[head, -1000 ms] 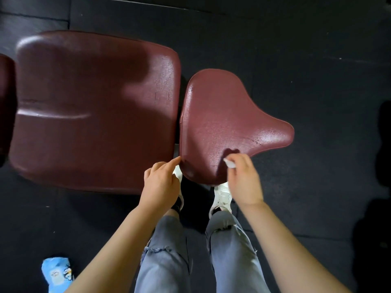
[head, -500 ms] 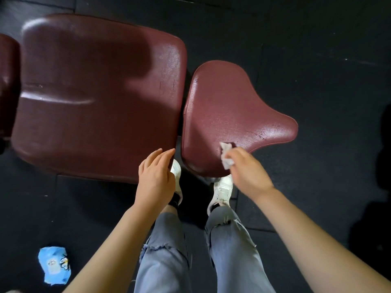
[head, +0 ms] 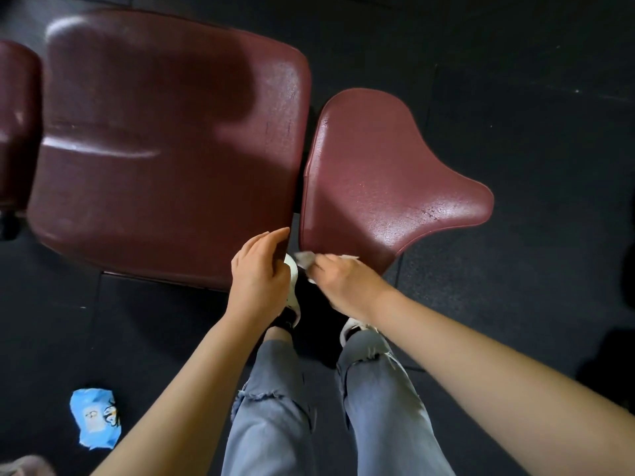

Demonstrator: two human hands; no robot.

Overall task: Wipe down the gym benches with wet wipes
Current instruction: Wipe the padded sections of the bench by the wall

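Wipe slid leftward to seat pad's near corner
Our right hand (head: 343,286) pinches wipe (head: 305,260) at seat pad (head: 378,187); left hand (head: 259,276), fingers relaxed, touches back pad (head: 165,149).

Black rubber tile floor (head: 515,97) with visible seams, dim room, soft glare from upper left

The right hand (head: 347,286) has dragged the wet wipe (head: 305,261) left along the seat pad (head: 378,187) near edge.

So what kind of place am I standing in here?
Most likely a gym. A bench with dark red padded sections, the large pad and the smaller seat pad, stands on black rubber-looking floor tiles, and a blue pack of wet wipes lies on the floor.
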